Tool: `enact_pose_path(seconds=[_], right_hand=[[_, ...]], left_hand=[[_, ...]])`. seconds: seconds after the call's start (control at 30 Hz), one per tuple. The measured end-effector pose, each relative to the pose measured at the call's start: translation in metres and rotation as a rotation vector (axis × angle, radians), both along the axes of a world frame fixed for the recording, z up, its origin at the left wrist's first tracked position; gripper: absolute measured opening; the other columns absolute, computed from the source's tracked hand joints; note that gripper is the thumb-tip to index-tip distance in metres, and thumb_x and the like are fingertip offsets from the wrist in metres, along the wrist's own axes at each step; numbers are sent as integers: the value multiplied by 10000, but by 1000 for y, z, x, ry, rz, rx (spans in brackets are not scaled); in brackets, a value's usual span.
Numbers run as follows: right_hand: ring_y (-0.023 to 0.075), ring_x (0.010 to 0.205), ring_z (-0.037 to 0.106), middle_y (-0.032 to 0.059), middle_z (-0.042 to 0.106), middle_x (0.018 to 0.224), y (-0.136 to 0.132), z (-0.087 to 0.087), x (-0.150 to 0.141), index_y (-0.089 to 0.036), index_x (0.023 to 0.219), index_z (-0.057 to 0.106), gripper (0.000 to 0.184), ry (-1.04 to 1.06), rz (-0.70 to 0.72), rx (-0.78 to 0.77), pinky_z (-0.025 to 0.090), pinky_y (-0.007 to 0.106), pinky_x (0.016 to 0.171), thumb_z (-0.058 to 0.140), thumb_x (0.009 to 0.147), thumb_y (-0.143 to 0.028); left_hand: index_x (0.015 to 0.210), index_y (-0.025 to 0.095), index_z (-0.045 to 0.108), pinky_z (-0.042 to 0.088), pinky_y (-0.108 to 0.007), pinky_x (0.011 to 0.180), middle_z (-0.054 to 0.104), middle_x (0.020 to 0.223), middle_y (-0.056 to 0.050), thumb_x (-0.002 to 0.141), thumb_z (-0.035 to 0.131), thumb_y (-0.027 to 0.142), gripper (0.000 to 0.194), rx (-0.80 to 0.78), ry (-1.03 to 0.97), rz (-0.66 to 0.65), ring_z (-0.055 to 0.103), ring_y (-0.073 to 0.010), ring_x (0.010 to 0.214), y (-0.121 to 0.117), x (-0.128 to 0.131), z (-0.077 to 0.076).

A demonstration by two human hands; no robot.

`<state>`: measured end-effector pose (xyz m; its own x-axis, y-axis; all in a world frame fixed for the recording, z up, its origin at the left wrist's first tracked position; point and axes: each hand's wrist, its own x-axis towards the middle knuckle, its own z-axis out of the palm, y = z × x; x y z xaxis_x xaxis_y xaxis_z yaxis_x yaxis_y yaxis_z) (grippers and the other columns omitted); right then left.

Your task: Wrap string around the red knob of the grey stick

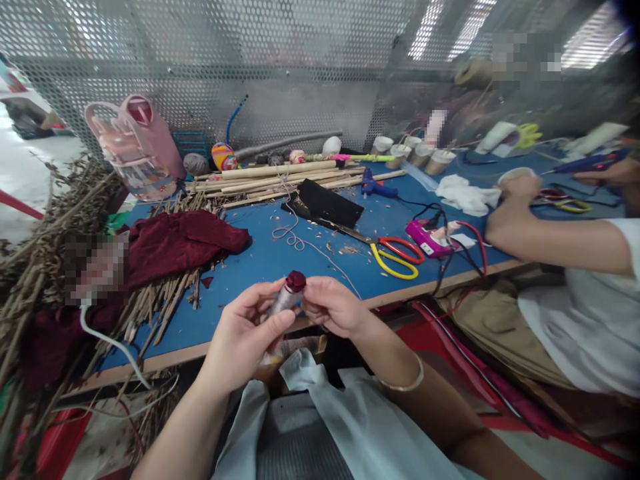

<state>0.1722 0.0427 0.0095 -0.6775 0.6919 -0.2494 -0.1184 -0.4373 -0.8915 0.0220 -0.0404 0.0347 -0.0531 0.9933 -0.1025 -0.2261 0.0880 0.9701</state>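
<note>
My left hand (pixel 253 330) is wrapped around a small grey cylinder (pixel 283 301), which tilts up to the right. Its upper end is capped with bunched dark red cloth (pixel 296 280). Close against that cap, my right hand (pixel 333 307) has its fingers pinched together; whether cloth, thread or something else lies in the pinch is hidden. Both hands are just over the near edge of the blue table (pixel 265 260). A thin grey string (pixel 325 253) trails loosely over the tabletop and reaches the edge near my right hand.
Dark red fabric (pixel 185 243) covers dry stalks at left. Scissors (pixel 395 257) with red and yellow handles, black cloth (pixel 330 203), a blue glue gun (pixel 377 187) and a magenta box (pixel 433 239) lie ahead. A co-worker's arm (pixel 560 237) rests at right. Wooden sticks (pixel 280 173) lie behind.
</note>
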Motion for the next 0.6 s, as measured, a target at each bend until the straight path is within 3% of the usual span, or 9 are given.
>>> enact_pose_path(seconds=[0.1,0.17,0.27,0.33,0.4,0.47,0.53,0.6], right_hand=[[31,392,156,-112,276,454,28,8,1,-187,645,430,407,-36,260,-50,93,184,376,697,643,-494],[34,390,183,-105,287,447,49,22,-3,-187,608,432,389,-129,438,35,120,192,376,691,655,-472],[33,376,198,-89,291,400,71,58,-14,-180,495,420,417,-357,805,338,135,212,386,649,711,-454],[34,380,234,-67,346,375,70,85,-22,-164,432,448,414,-508,895,641,168,219,407,630,746,-363],[42,385,273,-46,404,372,57,107,-25,-155,402,484,385,-669,836,941,199,229,437,602,758,-238],[51,395,270,-30,427,386,36,120,-21,-153,404,509,340,-818,685,1206,199,250,466,597,732,-148],[56,407,252,-13,457,428,14,123,-12,-153,446,540,267,-906,529,1366,183,269,488,621,698,-110],[65,414,271,3,514,491,-3,116,0,-160,535,585,177,-929,406,1411,171,276,499,627,699,-108]], left_hand=[[1039,198,617,375,-172,375,691,774,-37,719,735,340,370,-16,-105,-135,484,-54,430,-3,0,5],[1026,189,618,379,-170,390,687,761,-37,705,749,326,372,-40,-122,-192,494,-55,448,-3,5,4],[988,168,608,381,-170,401,667,740,-25,673,771,330,390,-99,-85,-199,480,-49,457,1,17,-1],[964,159,584,367,-170,387,650,717,-13,675,766,357,395,-119,-63,-169,450,-39,432,4,25,-7],[969,159,560,346,-168,372,639,717,-2,696,748,371,394,-103,-62,-130,418,-26,408,8,29,-11],[966,162,544,322,-164,359,622,703,13,718,730,368,373,-70,-73,-111,397,-18,392,11,28,-15],[951,164,531,298,-159,349,583,644,38,733,718,371,354,-47,-80,-108,395,-21,384,14,24,-15],[982,164,525,296,-158,347,540,581,61,739,711,376,372,-48,-71,-90,403,-31,378,15,19,-15]])
